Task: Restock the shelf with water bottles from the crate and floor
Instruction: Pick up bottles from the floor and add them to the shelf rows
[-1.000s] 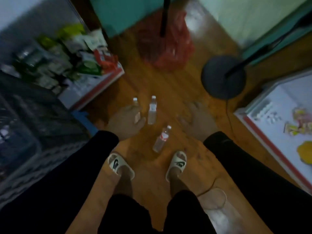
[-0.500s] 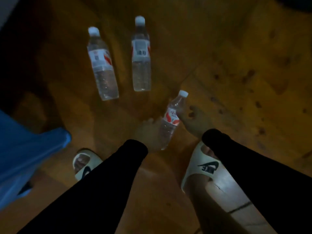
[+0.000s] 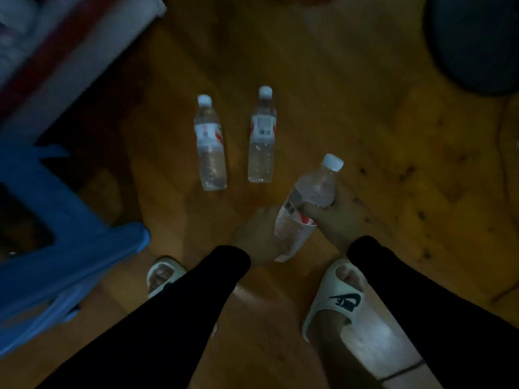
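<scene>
Nearest the camera, two pale slides planted on the wooden floor, black sleeves reaching down between them. Just beyond, a clear water bottle with white cap and red-and-white label, tilted with the cap up and away, gripped by both hands: right hand wrapped round the upper body, fingers curled over the label's top edge; left hand against the lower part, how far its own fingers close round the base hidden behind the bottle. Whether the base touches the floor cannot be told. Compared with half a second ago, the same bottle raised more steeply, the right hand moved from beside the neck to a full grasp on the body. Farther on, two more capped bottles lying side by side on the floor, near each other but apart, caps pointing away, unmoved. At left, a blue plastic crate, blurred. Farthest, the red-and-white edge of a low shelf at upper left and a dark round base at upper right.
</scene>
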`<state>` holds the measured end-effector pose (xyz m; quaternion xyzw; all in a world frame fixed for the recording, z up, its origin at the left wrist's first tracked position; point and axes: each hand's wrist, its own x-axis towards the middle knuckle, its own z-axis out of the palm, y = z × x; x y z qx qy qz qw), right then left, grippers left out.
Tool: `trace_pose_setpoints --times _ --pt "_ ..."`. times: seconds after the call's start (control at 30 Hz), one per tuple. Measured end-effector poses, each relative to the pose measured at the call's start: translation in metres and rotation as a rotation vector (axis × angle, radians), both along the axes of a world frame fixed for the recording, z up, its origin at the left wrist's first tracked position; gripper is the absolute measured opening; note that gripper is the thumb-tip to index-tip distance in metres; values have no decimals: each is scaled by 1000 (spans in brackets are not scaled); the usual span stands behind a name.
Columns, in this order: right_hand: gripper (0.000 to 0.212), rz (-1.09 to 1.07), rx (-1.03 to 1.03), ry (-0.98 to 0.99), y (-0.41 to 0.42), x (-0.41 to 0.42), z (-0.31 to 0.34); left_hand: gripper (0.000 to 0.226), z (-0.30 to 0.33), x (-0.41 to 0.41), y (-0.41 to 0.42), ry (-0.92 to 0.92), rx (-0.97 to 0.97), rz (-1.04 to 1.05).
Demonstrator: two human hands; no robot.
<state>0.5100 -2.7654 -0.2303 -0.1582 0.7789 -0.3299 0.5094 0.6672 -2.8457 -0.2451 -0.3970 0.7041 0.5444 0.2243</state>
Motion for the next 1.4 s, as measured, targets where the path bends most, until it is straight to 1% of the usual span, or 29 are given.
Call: trace_pose_setpoints --times 0.03,0.1,0.2,0.3,0.37,0.47,0.57,0.63,0.7,0.77,0.83,0.9,0.97,1.07,1.17,1.27,1.33,1.4 --pt "38 -5 -37 -26 -10 -4 28 45 29 -4 -13 38 3 30" --pt "51 6 -118 -21 -34 -13 93 55 93 -12 -42 115 -8 53" --pt "56 35 -262 24 -74 -25 212 65 210 -19 -84 202 -104 65" --pt "70 105 -409 74 -107 -33 339 65 335 -21 -124 284 -229 105" --pt "80 178 -496 63 -129 -37 423 64 423 -17 -146 307 -326 116" --pt "77 377 -612 75 -160 -37 546 69 545 -1 -172 394 -493 98" --pt "74 531 -686 125 -189 -23 653 67 650 24 -191 400 -631 90" --pt "68 553 -768 159 -205 -1 714 66 715 46 -202 395 -717 62" --pt "64 527 -842 176 -220 18 752 67 761 62 -215 369 -815 15" --pt "65 524 -906 216 -237 45 792 70 813 94 -230 286 -995 -3" --pt "58 506 -963 234 -255 71 825 72 856 132 -247 209 -1148 15" --pt "55 498 -1022 280 -273 98 857 72 894 175 -265 161 -1272 103" --pt "52 477 -1093 318 -289 128 890 72 926 222 -283 122 -1338 210" --pt "40 448 -1192 360 -314 170 929 62 958 294 -310 74 -1433 401" --pt "40 425 -1244 399 -341 210 955 61 967 365 -337 -58 -1425 577" --pt "50 401 -1228 436 -368 248 972 64 967 422 -354 -222 -1335 667" --pt "55 394 -1209 473 -387 268 980 61 964 449 -361 -307 -1301 648" --pt "56 389 -1193 494 -405 285 986 62 954 470 -370 -346 -1306 579"
